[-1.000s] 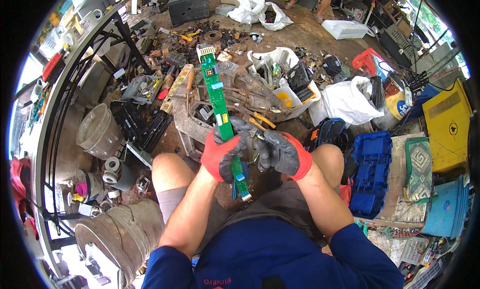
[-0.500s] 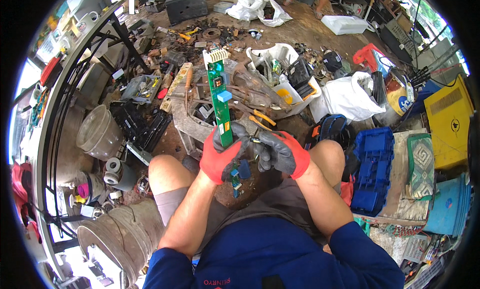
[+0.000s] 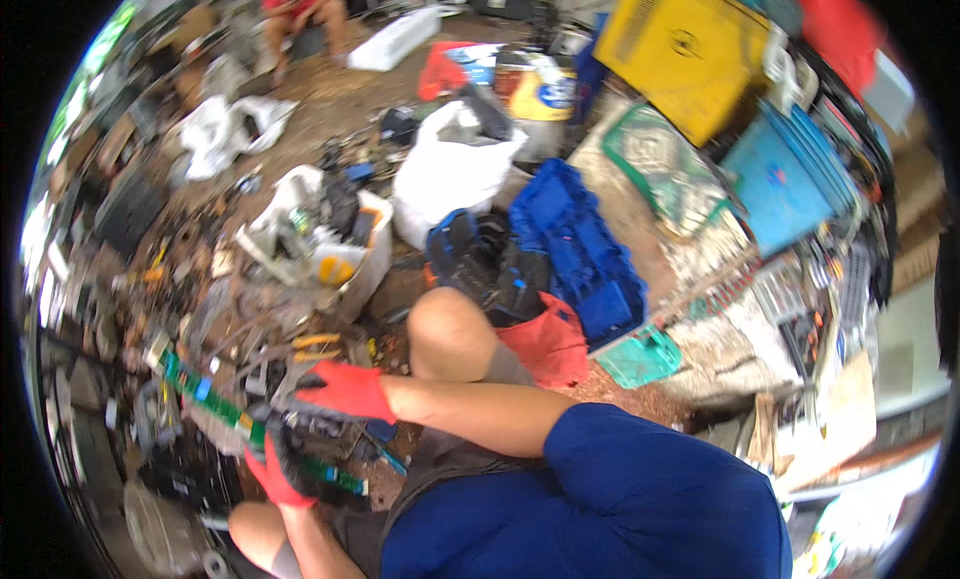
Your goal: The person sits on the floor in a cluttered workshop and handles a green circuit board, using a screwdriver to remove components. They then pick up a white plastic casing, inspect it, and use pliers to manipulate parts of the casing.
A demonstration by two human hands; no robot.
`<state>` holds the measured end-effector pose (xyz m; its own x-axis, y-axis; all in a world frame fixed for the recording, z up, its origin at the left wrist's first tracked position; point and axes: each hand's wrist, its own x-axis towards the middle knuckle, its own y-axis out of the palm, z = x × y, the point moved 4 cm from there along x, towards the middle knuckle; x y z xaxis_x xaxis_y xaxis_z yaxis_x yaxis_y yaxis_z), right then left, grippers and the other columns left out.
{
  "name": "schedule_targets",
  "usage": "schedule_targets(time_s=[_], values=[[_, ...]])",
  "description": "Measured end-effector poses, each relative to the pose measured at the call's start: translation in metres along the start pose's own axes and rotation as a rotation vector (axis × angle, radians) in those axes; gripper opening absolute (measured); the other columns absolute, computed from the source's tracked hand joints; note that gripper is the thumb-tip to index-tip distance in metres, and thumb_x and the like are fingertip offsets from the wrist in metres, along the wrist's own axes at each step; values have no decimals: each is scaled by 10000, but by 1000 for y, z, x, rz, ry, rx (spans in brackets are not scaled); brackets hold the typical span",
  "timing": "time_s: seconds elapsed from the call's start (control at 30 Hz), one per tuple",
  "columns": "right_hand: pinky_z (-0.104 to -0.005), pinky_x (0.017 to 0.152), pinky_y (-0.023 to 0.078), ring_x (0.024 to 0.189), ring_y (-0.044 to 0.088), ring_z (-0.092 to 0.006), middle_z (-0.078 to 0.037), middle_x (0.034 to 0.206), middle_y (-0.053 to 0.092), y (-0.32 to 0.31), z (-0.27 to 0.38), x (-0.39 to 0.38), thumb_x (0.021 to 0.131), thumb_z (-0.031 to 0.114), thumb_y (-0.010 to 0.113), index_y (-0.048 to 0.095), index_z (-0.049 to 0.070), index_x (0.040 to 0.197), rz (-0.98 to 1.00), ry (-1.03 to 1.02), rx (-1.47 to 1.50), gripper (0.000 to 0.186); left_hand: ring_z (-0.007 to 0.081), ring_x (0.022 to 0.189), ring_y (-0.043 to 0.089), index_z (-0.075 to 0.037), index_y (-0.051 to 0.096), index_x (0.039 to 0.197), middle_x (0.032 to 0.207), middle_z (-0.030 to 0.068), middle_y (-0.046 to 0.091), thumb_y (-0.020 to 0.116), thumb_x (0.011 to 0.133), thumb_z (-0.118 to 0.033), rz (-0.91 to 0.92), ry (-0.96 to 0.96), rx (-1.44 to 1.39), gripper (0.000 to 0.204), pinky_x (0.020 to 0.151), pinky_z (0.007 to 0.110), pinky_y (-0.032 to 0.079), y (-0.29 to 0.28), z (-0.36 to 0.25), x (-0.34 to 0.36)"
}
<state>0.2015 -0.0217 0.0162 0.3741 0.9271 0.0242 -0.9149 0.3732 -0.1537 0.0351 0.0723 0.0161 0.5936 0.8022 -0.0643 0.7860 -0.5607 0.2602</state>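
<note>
My left hand, in a red glove with dark fingers, is closed around a long green circuit board. The board slants from upper left to lower right, with a pale connector at its far end and part of it showing past the hand. My right hand, in a matching glove, is above and beside the left one. Its fingers are blurred, so whether anything is in them cannot be made out. Just beyond it lie orange-handled pliers among metal scrap.
A white tub of scrap and a white sack stand ahead. To their right are a blue plastic case, a yellow panel and blue buckets. A seated person is at the far left.
The view has swung to the right, so the hands and board now appear lower left. The board looks more tilted, and my right hand has shifted to above my left.
</note>
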Motion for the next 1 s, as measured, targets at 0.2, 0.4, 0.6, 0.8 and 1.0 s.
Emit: schedule_targets(time_s=[0.2, 0.4, 0.6, 0.8, 1.0], values=[[-412, 930, 500, 1069, 645, -366, -203, 1160, 673, -31, 14, -35, 893, 316, 671, 599, 44, 1254, -150, 70, -199, 458, 79, 645, 411, 7, 499, 1328, 853, -10, 510, 506, 939, -394, 214, 392, 530, 559, 546, 265, 308, 9, 4, 10], [-379, 900, 507, 1009, 660, -307, -155, 1105, 682, -116, 57, -167, 873, 235, 695, 626, 51, 1182, -244, 251, -59, 366, 76, 671, 450, -74, 601, 1204, 899, -16, 552, 466, 1030, -395, 216, 128, 123, 389, 558, 267, 375, 3, 39, 32], [-315, 759, 550, 869, 663, -143, -43, 956, 699, -240, 59, -369, 881, 109, 686, 677, 76, 1102, -880, -19, 13, 224, 115, 796, 562, -123, 593, 1268, 967, -16, 610, 485, 1003, -385, 246, -148, -284, 388, 754, 464, 569, -15, 78, 46], [-290, 541, 467, 602, 561, -125, -20, 807, 661, -333, 35, -635, 879, 186, 679, 687, 53, 1004, -2277, 60, -203, 183, 124, 772, 551, -106, 608, 1168, 891, 5, 585, 474, 1017, -382, 197, -205, -236, 342, 744, 409, 583, -29, 85, 43], [-343, 787, 498, 816, 645, -200, -65, 885, 712, -448, 38, -832, 843, 201, 709, 696, 39, 1101, -2363, 61, -564, 305, 150, 794, 545, -82, 606, 1127, 894, 18, 573, 478, 1020, -349, 181, -39, 36, 315, 785, 378, 558, -31, 64, 37]])
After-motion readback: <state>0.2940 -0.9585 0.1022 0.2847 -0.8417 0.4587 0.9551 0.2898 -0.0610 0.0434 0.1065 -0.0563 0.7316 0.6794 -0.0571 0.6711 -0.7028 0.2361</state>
